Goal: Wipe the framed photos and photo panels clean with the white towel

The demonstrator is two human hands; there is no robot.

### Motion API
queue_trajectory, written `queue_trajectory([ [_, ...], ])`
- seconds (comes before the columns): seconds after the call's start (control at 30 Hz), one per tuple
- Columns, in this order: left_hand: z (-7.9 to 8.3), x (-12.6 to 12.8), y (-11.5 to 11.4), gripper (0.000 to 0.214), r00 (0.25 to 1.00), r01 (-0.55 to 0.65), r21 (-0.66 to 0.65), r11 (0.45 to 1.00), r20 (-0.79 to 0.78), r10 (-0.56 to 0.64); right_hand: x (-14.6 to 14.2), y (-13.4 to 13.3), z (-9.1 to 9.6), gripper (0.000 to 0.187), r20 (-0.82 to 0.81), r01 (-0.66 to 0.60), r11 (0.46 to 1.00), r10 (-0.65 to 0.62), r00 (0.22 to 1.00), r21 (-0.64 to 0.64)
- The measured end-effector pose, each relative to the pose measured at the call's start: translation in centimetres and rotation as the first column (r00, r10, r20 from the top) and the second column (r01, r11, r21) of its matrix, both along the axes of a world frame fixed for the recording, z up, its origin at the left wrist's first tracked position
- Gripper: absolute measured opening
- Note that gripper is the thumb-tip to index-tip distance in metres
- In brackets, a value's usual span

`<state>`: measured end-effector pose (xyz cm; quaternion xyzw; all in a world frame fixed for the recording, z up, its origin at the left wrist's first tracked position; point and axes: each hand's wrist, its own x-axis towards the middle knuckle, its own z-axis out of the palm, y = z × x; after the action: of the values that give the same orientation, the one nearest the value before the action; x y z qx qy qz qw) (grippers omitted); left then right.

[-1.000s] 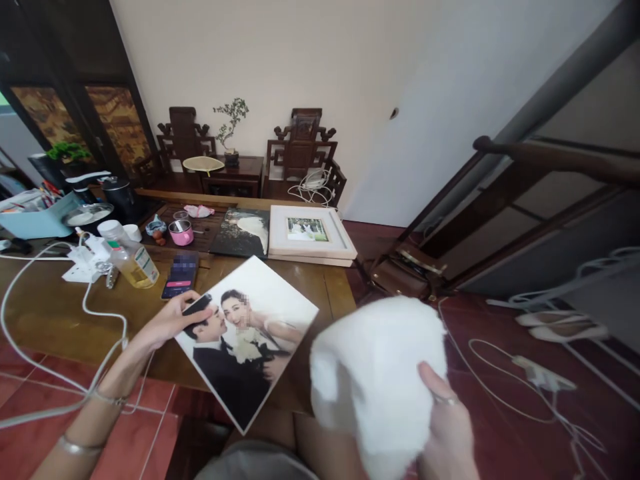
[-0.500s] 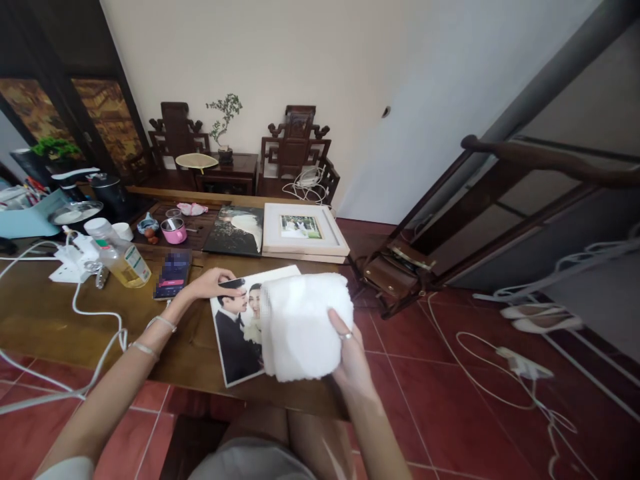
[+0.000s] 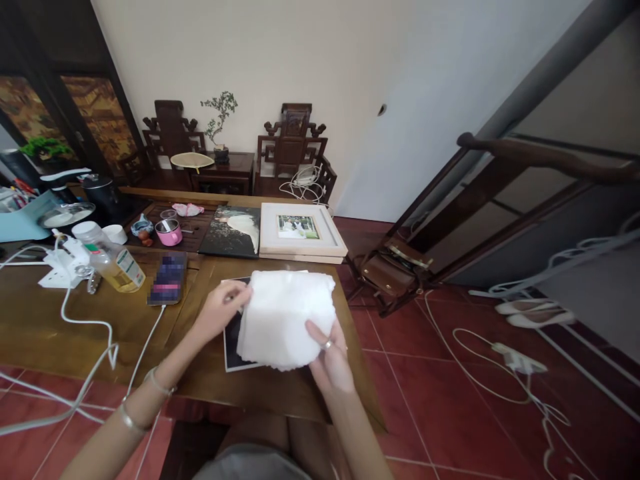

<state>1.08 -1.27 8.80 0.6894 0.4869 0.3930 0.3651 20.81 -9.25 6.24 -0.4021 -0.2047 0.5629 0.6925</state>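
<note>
A white folded cloth point(image 3: 287, 317) lies over a wedding photo print point(image 3: 233, 343) on the wooden table point(image 3: 60, 327), hiding nearly all of it. My left hand point(image 3: 220, 308) pinches the cloth's left upper corner with fingers closed. My right hand point(image 3: 327, 353) grips the cloth's lower right edge, thumb on top, a ring on one finger. Only the print's dark lower left corner shows beside the cloth.
Behind the cloth lie a white framed photo point(image 3: 300, 230) and a dark print point(image 3: 233, 230). A phone point(image 3: 167, 279) with cable, an oil bottle point(image 3: 117, 267), a power strip point(image 3: 63, 267) and a pink cup point(image 3: 167, 231) sit left. A brown bag point(image 3: 390, 273) and cables lie on the red floor.
The photo print was tilted up in my left hand; it now lies flat on the table. The cloth came down from my right side onto it, and my left hand moved onto the cloth.
</note>
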Motion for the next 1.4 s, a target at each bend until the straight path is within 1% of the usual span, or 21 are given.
queue_trajectory([
  [0.07, 0.5, 0.5, -1.9, 0.039, 0.99, 0.108, -0.147, 0.983, 0.101, -0.094, -0.6, -0.4, 0.1, 0.072, 0.035, -0.053, 0.998, 0.052, 0.998, 0.022],
  [0.13, 0.7, 0.8, -2.7, 0.05, 0.974, 0.156, -0.29, 0.944, 0.203, -0.098, -1.1, -0.8, 0.3, 0.069, 0.073, -0.13, 0.991, 0.127, 0.989, 0.035],
  [0.2, 0.5, 0.8, -2.5, 0.052, 0.968, 0.137, -0.379, 0.915, 0.245, -0.043, -1.0, -1.1, 0.4, 0.065, 0.147, -0.198, 0.98, 0.19, 0.971, 0.037],
  [0.3, 0.5, -0.2, -1.8, 0.052, 0.969, 0.038, -0.36, 0.932, 0.24, 0.053, 0.7, -0.5, 0.4, 0.066, 0.404, -0.256, 0.965, 0.212, 0.89, 0.056],
  [0.37, 1.2, -1.4, -1.6, 0.053, 0.973, -0.097, -0.274, 0.957, 0.176, 0.149, 2.9, 0.7, 0.0, 0.071, 0.619, -0.249, 0.965, 0.144, 0.772, 0.086],
  [0.4, 1.7, -2.1, -1.6, 0.051, 0.971, -0.191, -0.197, 0.962, 0.108, 0.215, 4.2, 1.5, -0.3, 0.07, 0.717, -0.232, 0.968, 0.091, 0.691, 0.1],
  [0.47, 2.7, -3.4, -1.9, 0.041, 0.925, -0.374, 0.055, 0.926, -0.056, 0.377, 6.6, 3.1, -1.3, 0.059, 0.877, -0.235, 0.967, 0.024, 0.48, 0.102],
  [0.5, 3.0, -3.8, -2.2, 0.033, 0.888, -0.414, 0.204, 0.887, -0.125, 0.443, 7.5, 3.8, -2.0, 0.058, 0.927, -0.259, 0.963, 0.028, 0.375, 0.076],
  [0.57, 2.7, -4.1, -2.9, 0.02, 0.833, -0.374, 0.438, 0.818, -0.23, 0.504, 8.6, 4.7, -3.4, 0.059, 0.966, -0.292, 0.956, 0.068, 0.248, 0.007],
  [0.6, 2.0, -4.1, -3.2, 0.019, 0.819, -0.317, 0.498, 0.807, -0.286, 0.498, 8.7, 4.9, -4.1, 0.059, 0.973, -0.314, 0.949, 0.089, 0.212, -0.018],
  [0.63, 1.1, -3.8, -3.6, 0.019, 0.807, -0.251, 0.518, 0.817, -0.354, 0.473, 8.6, 4.8, -4.8, 0.058, 0.976, -0.329, 0.944, 0.101, 0.192, -0.032],
  [0.7, -1.3, -3.2, -4.3, 0.018, 0.774, -0.138, 0.473, 0.87, -0.496, 0.393, 8.1, 4.1, -5.8, 0.054, 0.98, -0.335, 0.942, 0.087, 0.178, -0.023],
  [0.77, -3.6, -2.7, -4.9, 0.018, 0.735, -0.071, 0.413, 0.908, -0.594, 0.327, 7.5, 3.2, -6.5, 0.052, 0.983, -0.297, 0.955, 0.044, 0.175, 0.01],
  [0.83, -4.9, -2.3, -5.4, 0.02, 0.704, -0.038, 0.405, 0.914, -0.638, 0.312, 7.1, 2.8, -6.8, 0.051, 0.987, -0.25, 0.967, -0.001, 0.159, 0.042],
  [0.9, -5.1, -2.1, -5.5, 0.023, 0.691, -0.018, 0.427, 0.904, -0.648, 0.32, 6.9, 3.2, -6.7, 0.049, 0.99, -0.218, 0.974, -0.039, 0.133, 0.068],
  [1.0, -4.0, -1.8, -5.0, 0.026, 0.703, 0.009, 0.455, 0.89, -0.636, 0.318, 6.6, 5.0, -6.2, 0.045, 0.988, -0.2, 0.974, -0.084, 0.131, 0.11],
  [1.07, -3.4, -1.3, -4.3, 0.029, 0.715, 0.044, 0.473, 0.88, -0.631, 0.303, 6.4, 6.3, -5.8, 0.042, 0.985, -0.223, 0.968, -0.082, 0.15, 0.115],
  [1.13, -3.3, -0.8, -3.5, 0.029, 0.712, 0.127, 0.45, 0.884, -0.662, 0.234, 6.1, 7.0, -5.7, 0.038, 0.985, -0.268, 0.958, -0.066, 0.16, 0.107],
  [1.2, -3.7, -0.3, -2.9, 0.025, 0.688, 0.203, 0.385, 0.901, -0.711, 0.148, 6.0, 7.2, -5.7, 0.033, 0.985, -0.308, 0.945, -0.061, 0.161, 0.109],
  [1.27, -4.3, 0.0, -2.7, 0.023, 0.653, 0.219, 0.337, 0.916, -0.748, 0.118, 6.1, 7.0, -5.7, 0.03, 0.984, -0.32, 0.939, -0.076, 0.161, 0.125],
  [1.4, -5.3, 0.3, -3.2, 0.022, 0.642, 0.149, 0.38, 0.913, -0.74, 0.203, 6.3, 6.5, -5.9, 0.027, 0.98, -0.3, 0.94, -0.117, 0.158, 0.161],
])
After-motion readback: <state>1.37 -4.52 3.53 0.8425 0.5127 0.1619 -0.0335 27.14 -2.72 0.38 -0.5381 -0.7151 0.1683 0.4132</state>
